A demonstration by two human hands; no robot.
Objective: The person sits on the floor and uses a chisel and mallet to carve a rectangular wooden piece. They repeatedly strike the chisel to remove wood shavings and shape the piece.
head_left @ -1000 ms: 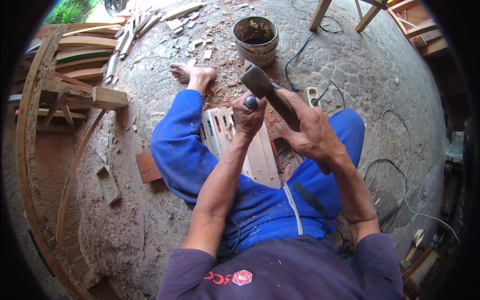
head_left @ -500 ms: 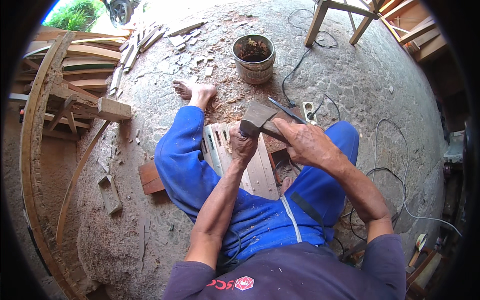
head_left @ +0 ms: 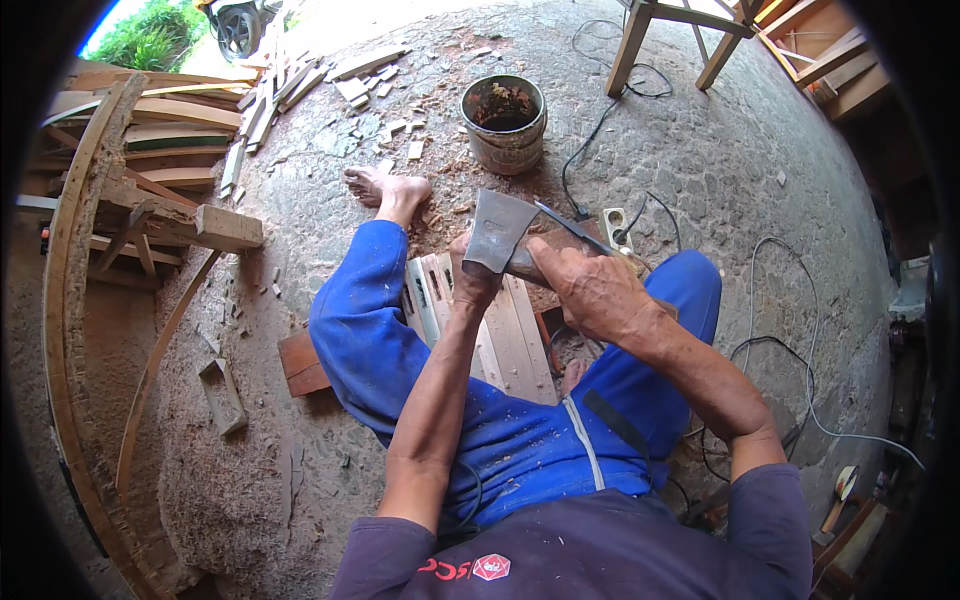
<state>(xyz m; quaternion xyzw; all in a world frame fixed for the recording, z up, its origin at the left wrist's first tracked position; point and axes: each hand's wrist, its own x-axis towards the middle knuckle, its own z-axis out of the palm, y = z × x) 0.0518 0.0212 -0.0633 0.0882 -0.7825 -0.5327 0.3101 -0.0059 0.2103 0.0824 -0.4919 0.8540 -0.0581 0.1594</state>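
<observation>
My right hand [head_left: 595, 290] grips the wooden handle of a hatchet, whose broad steel head [head_left: 497, 232] is tilted in front of my left hand [head_left: 473, 282]. That left hand is closed, most of its fingers behind the metal; a metal-capped tool handle showed in it earlier. A long dark blade [head_left: 568, 225] juts out just beyond my right fingers; what holds it is unclear. Below both hands, pale wooden pieces with slots [head_left: 520, 335] lie between my legs, beside a reddish wood block [head_left: 300, 362].
A grimy bucket [head_left: 504, 140] stands ahead, amid scraps and shavings. A power strip [head_left: 617, 228] and cables [head_left: 810, 330] lie at the right. Stacked curved timber [head_left: 170, 140] and a projecting beam [head_left: 228, 224] line the left. A wooden stand [head_left: 630, 45] stands at the back right.
The hatchet head has dropped from above my left hand to in front of it, turning flatter toward the camera and covering that hand's upper part. My right hand has moved slightly down.
</observation>
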